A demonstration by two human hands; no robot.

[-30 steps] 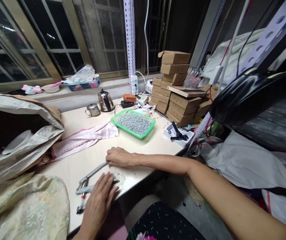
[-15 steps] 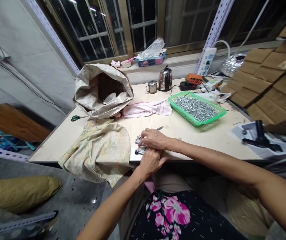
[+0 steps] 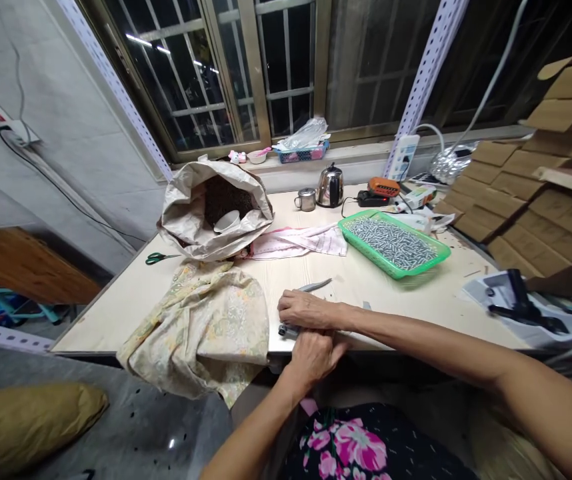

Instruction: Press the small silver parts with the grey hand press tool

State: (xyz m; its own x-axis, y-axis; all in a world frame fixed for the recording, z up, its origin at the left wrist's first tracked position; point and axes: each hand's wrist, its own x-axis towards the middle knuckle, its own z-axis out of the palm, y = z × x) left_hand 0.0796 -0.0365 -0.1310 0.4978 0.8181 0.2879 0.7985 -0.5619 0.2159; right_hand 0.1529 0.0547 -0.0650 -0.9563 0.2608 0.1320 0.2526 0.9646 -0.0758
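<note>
A small metal hand press with a long lever lies at the table's front edge. My right hand rests on top of it, fingers curled over its body. My left hand is closed just below, at the table's edge, touching the tool's near end; what its fingers hold is hidden. A green basket full of small metal parts sits to the right behind the hands. A patterned cloth hangs over the table edge to the left of the hands.
An open paper sack with a white cup inside stands at the back left, green scissors beside it. A kettle, a mug and a pink cloth lie behind. Stacked cardboard boxes fill the right.
The view swung left and pulled back, then steadied. Both hands came together on the tool at the table's front edge and have shifted slightly toward me.
</note>
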